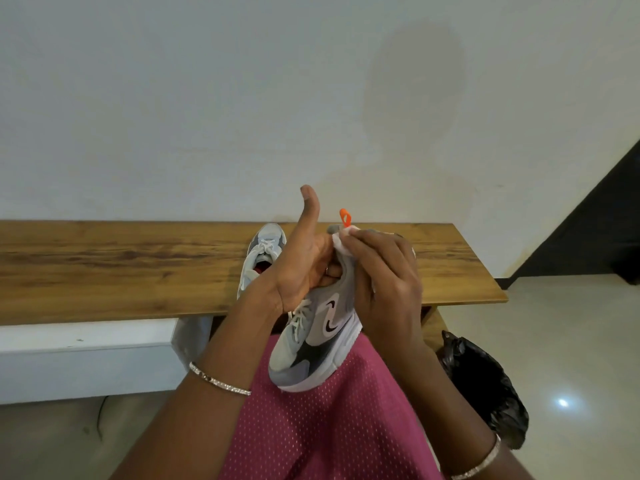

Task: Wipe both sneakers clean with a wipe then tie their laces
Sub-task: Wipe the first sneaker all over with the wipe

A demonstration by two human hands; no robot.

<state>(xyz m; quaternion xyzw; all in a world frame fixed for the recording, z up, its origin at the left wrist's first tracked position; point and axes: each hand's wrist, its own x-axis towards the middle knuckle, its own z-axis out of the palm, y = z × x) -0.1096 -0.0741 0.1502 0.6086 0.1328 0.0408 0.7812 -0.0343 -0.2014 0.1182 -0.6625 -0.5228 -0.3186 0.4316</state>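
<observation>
A grey and white sneaker [315, 344] rests toe-down on my lap over the pink mesh fabric [329, 427], its orange heel loop [345, 216] pointing up. My left hand [304, 261] holds it at the collar, fingers curled inside the opening and thumb sticking up. My right hand [384, 282] wraps the heel and presses a white wipe [341, 240] against it. The second sneaker [261, 254] stands on the wooden bench [121, 268], partly hidden behind my left hand, its white laces loose.
The bench runs along a white wall [242, 98]. A black plastic bag [485, 386] lies on the floor at my right. A white ledge [83, 355] sits below the bench on the left.
</observation>
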